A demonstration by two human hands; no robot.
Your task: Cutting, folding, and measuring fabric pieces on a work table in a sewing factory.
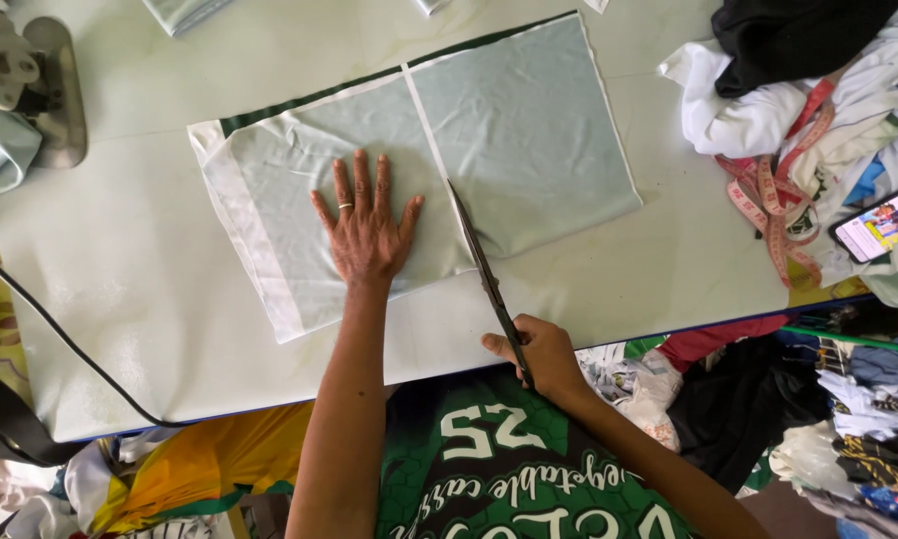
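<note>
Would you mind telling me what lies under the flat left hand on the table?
The left hand presses flat on pale green fabric spread over the table. Whatever the palm covers is hidden. The right hand holds scissors beside it.

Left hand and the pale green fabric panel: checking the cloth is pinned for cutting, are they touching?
Touching. The head view shows the left hand pressed flat, fingers spread, on the pale green fabric panel.
</note>
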